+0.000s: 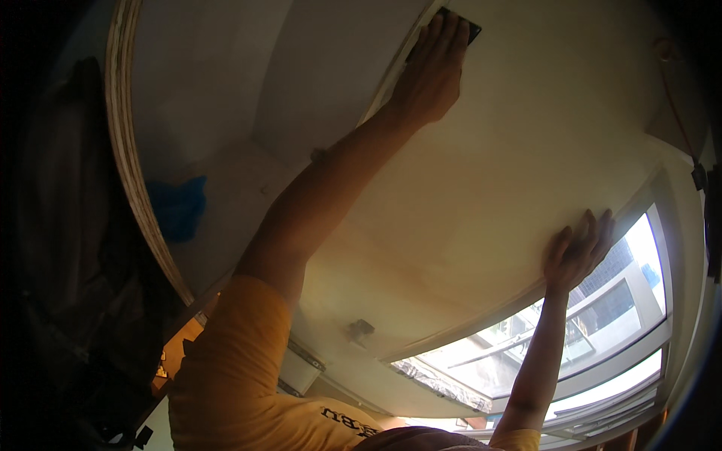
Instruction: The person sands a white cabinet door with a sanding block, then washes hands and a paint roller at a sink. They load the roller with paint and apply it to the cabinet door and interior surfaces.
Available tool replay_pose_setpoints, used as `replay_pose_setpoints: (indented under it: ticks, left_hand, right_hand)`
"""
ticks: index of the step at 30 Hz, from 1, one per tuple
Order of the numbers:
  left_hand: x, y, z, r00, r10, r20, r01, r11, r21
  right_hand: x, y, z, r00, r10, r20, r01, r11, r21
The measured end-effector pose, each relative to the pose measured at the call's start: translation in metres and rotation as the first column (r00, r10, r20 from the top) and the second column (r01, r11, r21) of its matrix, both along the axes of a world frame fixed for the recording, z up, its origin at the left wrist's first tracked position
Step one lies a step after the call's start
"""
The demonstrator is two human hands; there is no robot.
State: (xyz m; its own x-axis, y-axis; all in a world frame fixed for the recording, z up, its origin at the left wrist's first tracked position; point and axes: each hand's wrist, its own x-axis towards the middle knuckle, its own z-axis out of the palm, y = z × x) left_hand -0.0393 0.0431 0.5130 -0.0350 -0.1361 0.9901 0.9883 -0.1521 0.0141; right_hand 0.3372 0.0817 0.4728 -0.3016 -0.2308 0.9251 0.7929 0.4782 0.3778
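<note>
My left hand [430,79] reaches far up, pressing a dark, flat, rectangular block [473,31] against a large cream-coloured panel [444,218]. The fingers lie over the block near the panel's left edge, covering most of it, so its exact kind is hidden. Lower and to the right, my right hand [575,255] rests against the same panel close to the window frame. Its fingers are spread apart, and I see nothing held in them.
An open compartment with a raw wooden edge [120,135] lies left of the panel, with a blue cloth or bag [179,207] inside. A bright window [602,316] is at lower right. A cord [679,120] hangs at the far right. Dark fabric [60,225] fills the left side.
</note>
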Motion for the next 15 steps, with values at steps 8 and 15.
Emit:
replay_pose_setpoints:
  ticks: [8, 15]
  left_hand:
    - [0.007, -0.001, -0.058, 0.994, -0.027, 0.109, 0.042, 0.990, -0.137]
    - [0.010, -0.006, -0.049, 0.999, -0.007, 0.048, 0.012, 0.996, -0.094]
  right_hand:
    - [0.003, -0.002, -0.001, 0.999, -0.050, 0.010, 0.050, 0.999, -0.002]
    - [0.004, 0.004, 0.001, 1.000, -0.008, -0.021, 0.007, 1.000, -0.014]
